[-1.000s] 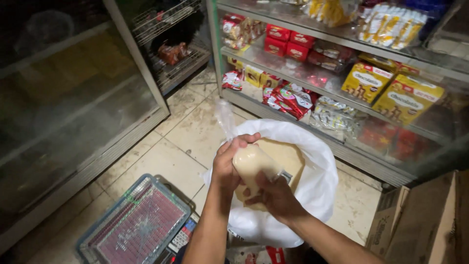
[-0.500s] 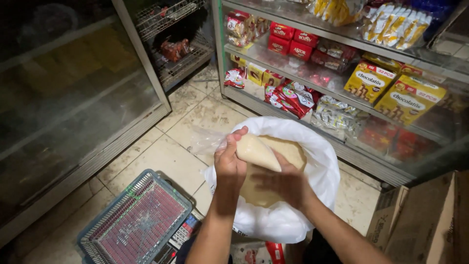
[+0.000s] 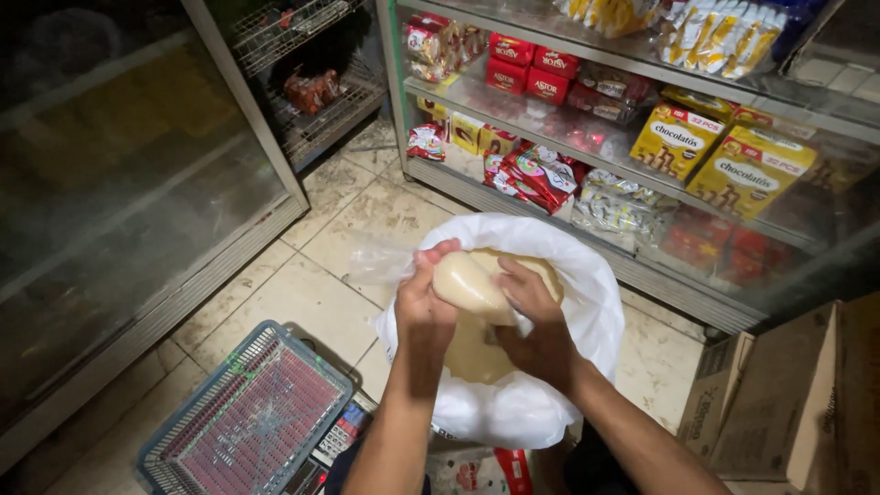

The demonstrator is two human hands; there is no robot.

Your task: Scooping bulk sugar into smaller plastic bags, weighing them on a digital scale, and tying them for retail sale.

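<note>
our left hand [image 3: 424, 307] and right hand [image 3: 541, 325] now clasp the small filled bag [image 3: 469, 282] lower than before, just above the white sack [image 3: 587, 302]. its clear neck [image 3: 380, 264], upright a second ago, now trails left of our left hand.

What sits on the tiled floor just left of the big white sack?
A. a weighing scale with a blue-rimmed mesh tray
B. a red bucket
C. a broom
A: the weighing scale with its blue-rimmed mesh tray stands beside the big white sack.
</note>
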